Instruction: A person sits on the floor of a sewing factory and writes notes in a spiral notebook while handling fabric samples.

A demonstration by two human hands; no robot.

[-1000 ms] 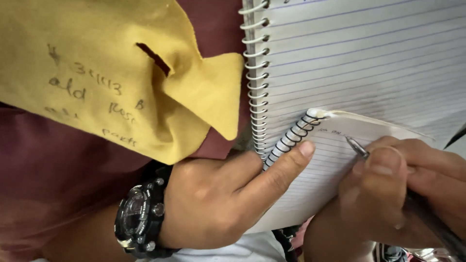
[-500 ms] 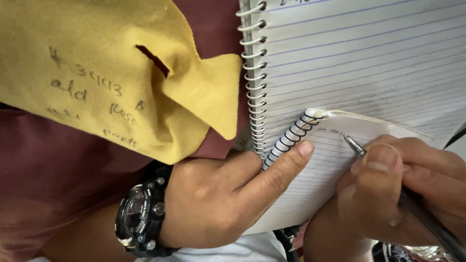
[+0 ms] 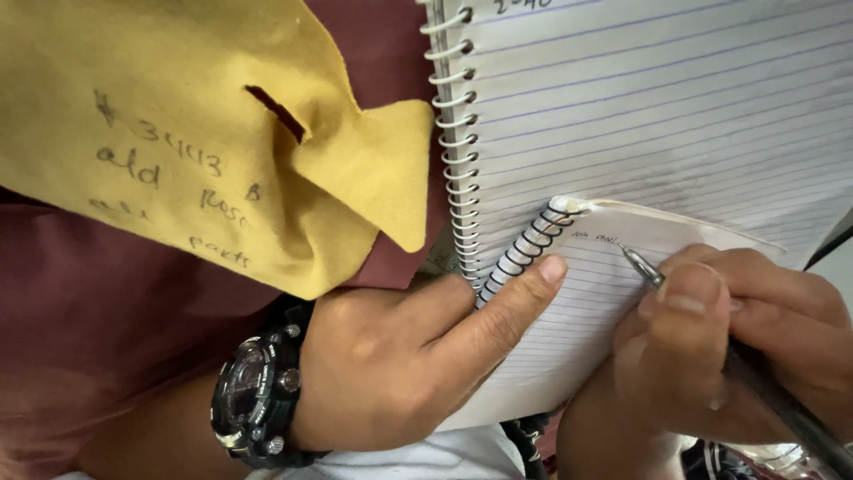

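A small spiral notepad (image 3: 569, 311) with ruled white pages lies low and right of centre, tilted, overlapping the lower edge of a larger spiral notebook (image 3: 657, 116). The right hand (image 3: 737, 347) pinches a silver-tipped pen (image 3: 644, 269) in a tight grip, its tip touching the notepad's top line beside a few small written marks. The left hand (image 3: 409, 356) steadies the notepad, thumb pressed along its wire coil, fingers tucked under and hidden. A black wristwatch (image 3: 258, 396) sits on the left wrist. To the left, a piece of yellow leather (image 3: 204, 133) with a slit covers a maroon cloth (image 3: 98, 338). The pen's far end runs out of view.
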